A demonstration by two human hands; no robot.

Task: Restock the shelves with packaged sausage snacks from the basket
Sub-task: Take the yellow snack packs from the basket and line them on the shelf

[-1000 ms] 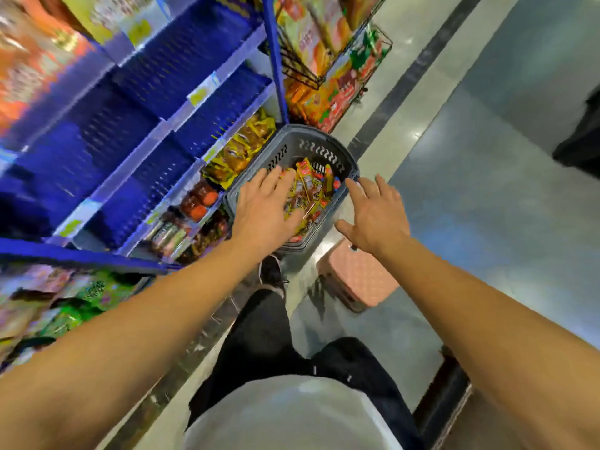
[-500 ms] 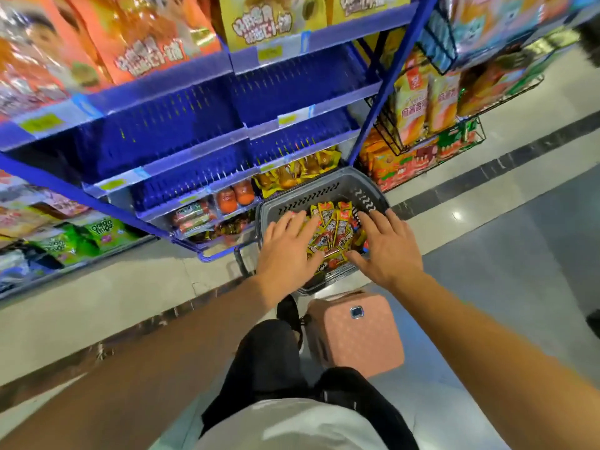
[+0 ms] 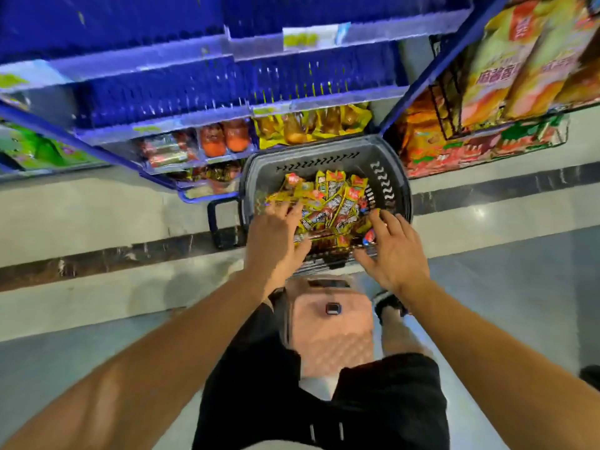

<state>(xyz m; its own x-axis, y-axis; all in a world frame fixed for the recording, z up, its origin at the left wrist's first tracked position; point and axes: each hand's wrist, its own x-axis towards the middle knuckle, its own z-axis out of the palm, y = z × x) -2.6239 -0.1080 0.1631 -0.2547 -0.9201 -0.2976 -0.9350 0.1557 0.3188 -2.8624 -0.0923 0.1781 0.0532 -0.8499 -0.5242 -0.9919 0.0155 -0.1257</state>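
Two hands, left hand [image 3: 276, 237] and right hand [image 3: 394, 251], are spread open-fingered over sausage snacks [image 3: 328, 203] in the basket [image 3: 311, 159]; a pink stool [image 3: 331, 332] is seen below, blue shelves [image 3: 227, 89] beyond.

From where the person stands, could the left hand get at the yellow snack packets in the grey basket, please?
Probably yes: the left hand already lies on the yellow snack packets, the grey basket is open-topped, and nothing covers them.

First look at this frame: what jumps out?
The grey basket, heaped with yellow-and-red sausage snack packets, sits on the floor against the blue shelves. The left hand and right hand reach in over its near rim. A pink stool stands just behind it.
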